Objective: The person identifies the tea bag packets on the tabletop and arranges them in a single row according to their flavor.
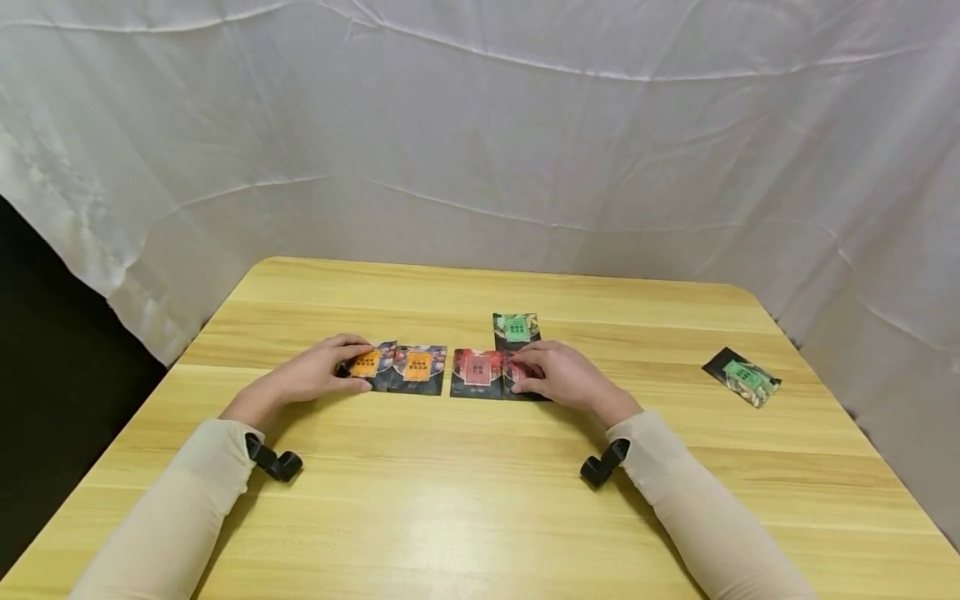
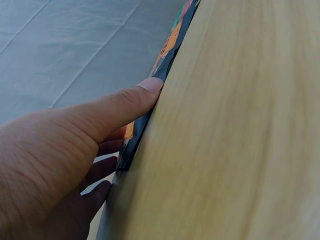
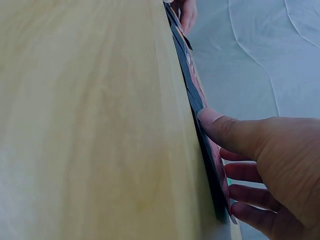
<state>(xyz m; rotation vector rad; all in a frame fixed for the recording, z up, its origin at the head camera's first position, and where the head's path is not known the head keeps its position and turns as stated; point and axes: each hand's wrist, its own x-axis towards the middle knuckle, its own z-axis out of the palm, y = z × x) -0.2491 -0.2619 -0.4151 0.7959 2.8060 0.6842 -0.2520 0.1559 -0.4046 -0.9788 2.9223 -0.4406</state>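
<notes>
**Between the Two Hands: Packets in a Row, Held at Both Ends**

At the row's left end, the left hand (image 1: 311,371) grips the outer orange-labelled packet (image 1: 369,364). Its thumb bears on the packet's near edge; its fingers curve around the outer end and far side. At the opposite end, the right hand (image 1: 570,375) grips the outer red-labelled packet (image 1: 510,381) similarly, thumb at the near edge, fingers bent over the far part and partly covering the label.

Both forearms, in pale sleeves (image 1: 168,508), reach forward and angle inward from the near side, wrists low over the table (image 1: 435,508). The palms face each other.

Between the hands, the inner orange-labelled packet (image 1: 420,369) lies nearer the left hand and the inner red-labelled packet (image 1: 477,372) nearer the right, a narrow gap separating them. Just beyond the right hand's fingertips lies a green-labelled packet (image 1: 516,329). Well to the right of that hand, a second green-labelled packet (image 1: 744,377) lies askew.
</notes>
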